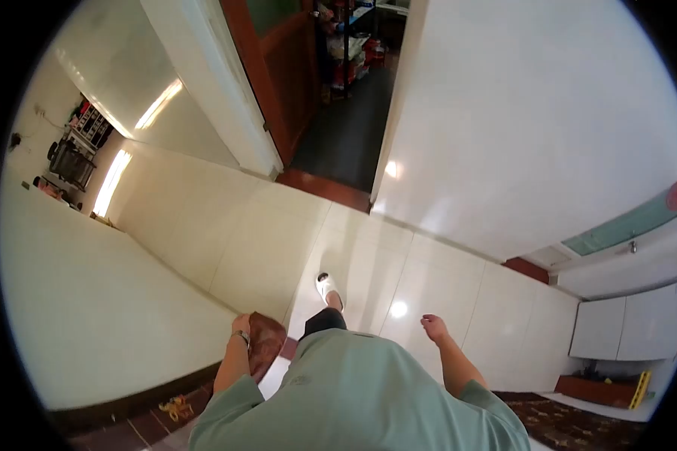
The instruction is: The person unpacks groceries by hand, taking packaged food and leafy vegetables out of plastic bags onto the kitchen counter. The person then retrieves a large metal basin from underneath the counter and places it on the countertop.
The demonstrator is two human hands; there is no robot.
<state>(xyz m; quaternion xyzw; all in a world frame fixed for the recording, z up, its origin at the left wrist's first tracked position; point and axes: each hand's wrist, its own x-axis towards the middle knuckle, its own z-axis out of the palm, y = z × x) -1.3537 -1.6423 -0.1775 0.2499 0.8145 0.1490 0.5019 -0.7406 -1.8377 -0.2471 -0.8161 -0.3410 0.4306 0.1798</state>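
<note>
My left hand (241, 325), with a watch on the wrist, is closed on the upper edge of a reddish-brown, leather-like bag (267, 342). The bag hangs at my left side, and my arm and shirt hide part of it. My right hand (434, 328) hangs free at my other side with nothing in it, its fingers loosely bent and a little apart. A white slipper (327, 287) on one foot shows ahead of my body on the tiled floor (368, 255).
Ahead, a brown wooden door (282, 83) stands open beside a dark-floored room with loaded shelves (346, 56). White walls (534, 113) flank the passage. To the right are a white cabinet (628, 327) and a patterned rug (579, 421). A chair (71, 161) stands far left.
</note>
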